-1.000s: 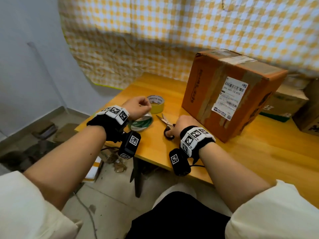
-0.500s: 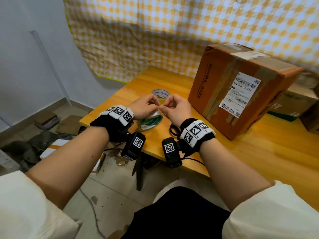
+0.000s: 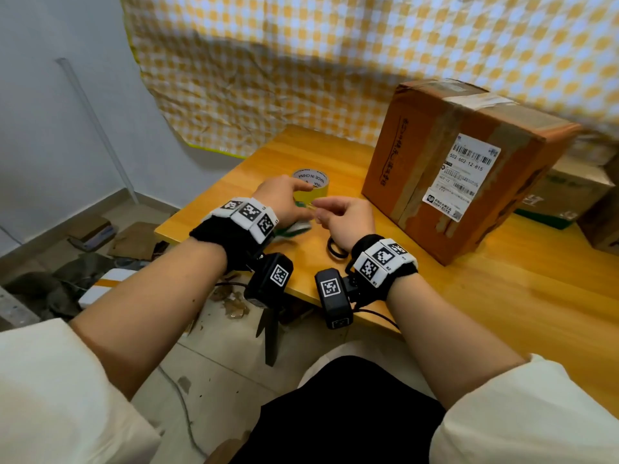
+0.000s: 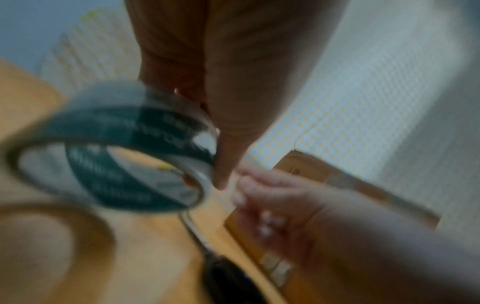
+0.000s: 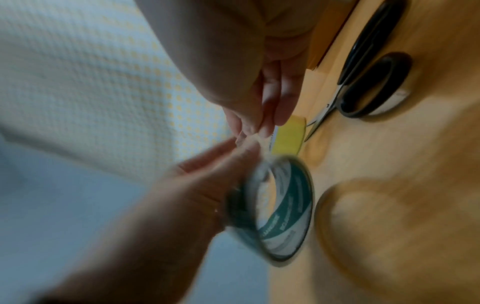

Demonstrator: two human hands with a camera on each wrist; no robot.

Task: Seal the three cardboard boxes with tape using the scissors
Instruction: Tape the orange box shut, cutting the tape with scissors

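Note:
My left hand (image 3: 284,202) holds a green-and-white tape roll (image 4: 124,148) just above the table's front left corner; the roll (image 5: 280,209) is blurred in both wrist views. My right hand (image 3: 341,217) sits right beside it, its fingertips (image 5: 259,127) pinching at the roll's clear tape end. The black-handled scissors (image 3: 336,249) lie on the table under my right wrist, with nothing holding them (image 5: 374,82). A large orange cardboard box (image 3: 462,169) with a white shipping label stands to the right of my hands.
A yellow tape roll (image 3: 311,184) stands on the wooden table (image 3: 502,296) just behind my hands. Further cardboard boxes (image 3: 566,195) sit behind the big one at the right. A checked yellow cloth hangs behind; clutter lies on the floor at left.
My right hand left the scissors on the table and came up to the tape roll in my left hand. Both hands now meet at the roll, lifted slightly.

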